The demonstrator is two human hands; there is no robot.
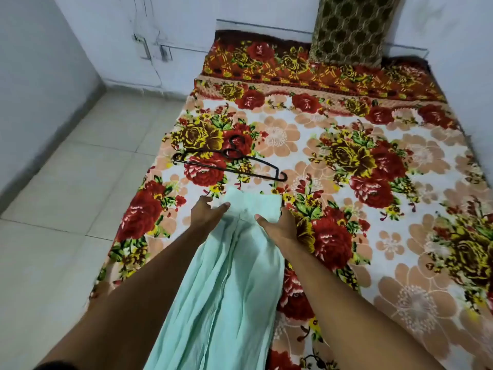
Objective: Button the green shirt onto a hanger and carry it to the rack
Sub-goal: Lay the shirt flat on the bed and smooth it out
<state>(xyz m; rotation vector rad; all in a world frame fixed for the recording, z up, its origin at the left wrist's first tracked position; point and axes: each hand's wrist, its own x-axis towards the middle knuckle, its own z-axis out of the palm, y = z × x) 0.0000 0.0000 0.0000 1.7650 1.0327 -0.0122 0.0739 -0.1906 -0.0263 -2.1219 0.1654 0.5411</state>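
The pale green shirt (234, 268) lies stretched lengthwise on the flowered bed, its top end toward the hanger. My left hand (206, 213) is at the shirt's upper left edge, fingers curled at the cloth and thumb pointing across it. My right hand (277, 222) is at the upper right edge, thumb on the fabric and fingers curled under the side. A black hanger (229, 162) lies flat on the bedspread just beyond the shirt, untouched.
The bed's flowered cover (373, 182) spreads to the right and far side. A patterned olive pillow (352, 28) leans on the wall at the head. Pale floor tiles (66, 196) run along the bed's left side, with walls close behind.
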